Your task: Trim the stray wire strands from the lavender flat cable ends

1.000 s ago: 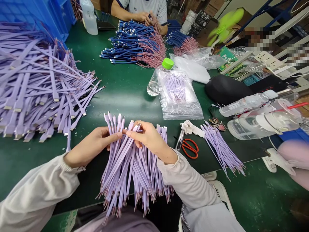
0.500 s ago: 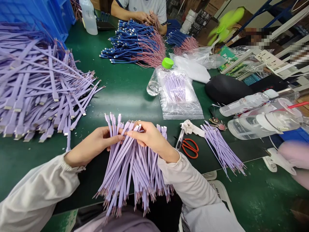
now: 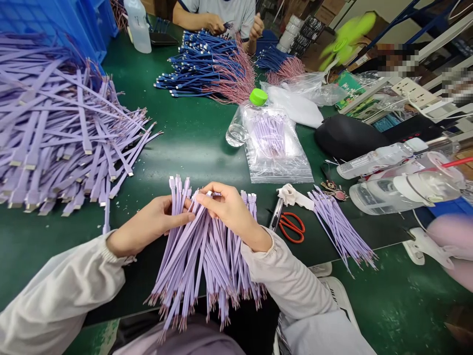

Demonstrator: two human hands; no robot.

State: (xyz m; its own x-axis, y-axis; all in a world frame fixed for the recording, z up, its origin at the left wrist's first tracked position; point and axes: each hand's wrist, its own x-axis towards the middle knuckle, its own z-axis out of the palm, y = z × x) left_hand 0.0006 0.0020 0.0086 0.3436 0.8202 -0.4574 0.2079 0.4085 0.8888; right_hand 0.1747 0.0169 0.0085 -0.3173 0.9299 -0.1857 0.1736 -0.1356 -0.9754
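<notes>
Cable bundle (image 3: 195, 261), apparently USB, clasped near plugs between left hand (image 3: 150, 217), right hand (image 3: 227, 209)

Green workbench (image 3: 192, 153), approx. full of stuff: big heap of lilac cables (image 3: 62, 138) at view's left, blue cables w/ pink wires (image 3: 207, 69) far side. Mid-bench, water bottle (image 3: 236, 133) on its side, touching zip bag of lilac cables (image 3: 277, 167). Right side: red scissors (image 3: 291, 228), white cloth (image 3: 291, 196), small lilac bunch (image 3: 340, 227), black pouch (image 3: 347, 135).
</notes>
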